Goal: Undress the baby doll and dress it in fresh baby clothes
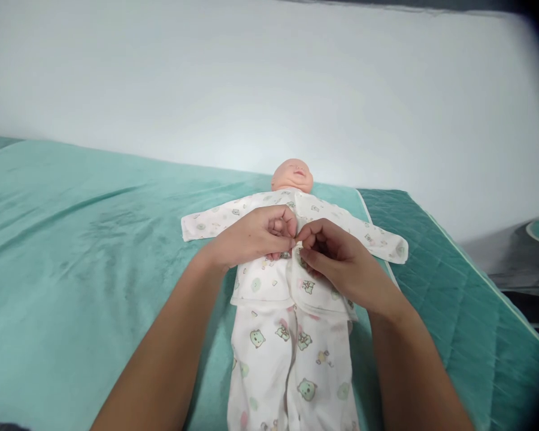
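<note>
A baby doll point(293, 175) lies on its back, dressed in a white long-sleeved baby shirt point(258, 287) and matching trousers point(291, 365) with green and pink animal prints. My left hand point(263, 233) is closed in a pinch on the shirt's front edge at mid-chest. Facing it, my right hand point(330, 248) pinches the other front edge at the same spot, the fingertips of both almost touching. The fingers hide whatever fastener may lie between them. Below the hands the two front panels meet down the middle, and both sleeves are stretched out sideways.
Beneath the doll is a light green blanket point(94, 269) with soft creases. A darker green quilted mat point(458, 311) with pale piping shows on the right. Behind the doll's head rises a white wall point(251, 84).
</note>
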{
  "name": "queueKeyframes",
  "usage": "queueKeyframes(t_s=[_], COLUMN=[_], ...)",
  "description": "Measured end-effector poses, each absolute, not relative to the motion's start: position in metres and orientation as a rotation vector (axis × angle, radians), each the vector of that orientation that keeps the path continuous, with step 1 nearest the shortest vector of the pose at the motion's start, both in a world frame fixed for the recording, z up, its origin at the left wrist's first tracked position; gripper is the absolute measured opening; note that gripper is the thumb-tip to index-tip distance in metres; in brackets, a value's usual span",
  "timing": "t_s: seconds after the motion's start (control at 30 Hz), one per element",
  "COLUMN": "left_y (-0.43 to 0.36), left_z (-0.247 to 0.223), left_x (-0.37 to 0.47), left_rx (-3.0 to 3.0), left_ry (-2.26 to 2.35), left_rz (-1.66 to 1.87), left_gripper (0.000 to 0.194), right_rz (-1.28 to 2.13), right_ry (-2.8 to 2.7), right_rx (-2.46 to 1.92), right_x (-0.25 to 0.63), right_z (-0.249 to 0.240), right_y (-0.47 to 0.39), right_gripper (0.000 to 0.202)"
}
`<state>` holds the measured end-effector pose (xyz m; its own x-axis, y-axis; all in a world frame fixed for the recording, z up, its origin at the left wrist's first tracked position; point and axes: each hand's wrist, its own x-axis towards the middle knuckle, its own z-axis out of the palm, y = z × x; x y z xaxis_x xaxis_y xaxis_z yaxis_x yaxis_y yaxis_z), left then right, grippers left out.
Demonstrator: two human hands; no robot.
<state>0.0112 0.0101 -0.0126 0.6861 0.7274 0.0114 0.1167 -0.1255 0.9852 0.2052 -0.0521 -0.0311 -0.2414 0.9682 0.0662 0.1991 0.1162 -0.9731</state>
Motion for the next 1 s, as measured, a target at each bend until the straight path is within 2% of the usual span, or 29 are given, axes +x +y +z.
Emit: queueKeyframes(t_s=[0.4, 0.6, 1.0], left_y=[0.0103, 0.0101, 0.0088], left_z=[-0.0077, -0.0071, -0.0057], left_x=[0.0040, 0.0041, 0.0037], left_rx=[1.743, 1.757, 1.767], left_ry=[0.668, 0.672, 0.715], left_rz=[0.488, 0.484, 0.478], left_gripper=[0.009, 0.019, 0.015], right_rz=[1.291, 1.270, 1.240], right_ry=[-1.504, -1.485, -1.484], right_rx=[-1.133, -1.171, -1.181], right_x=[0.2037, 0.2014, 0.2019], right_z=[-0.0278, -0.0265, -0.0281], right_y=[-0.0517, -0.0529, -0.0522], right_gripper=[0.006, 0.010, 0.007])
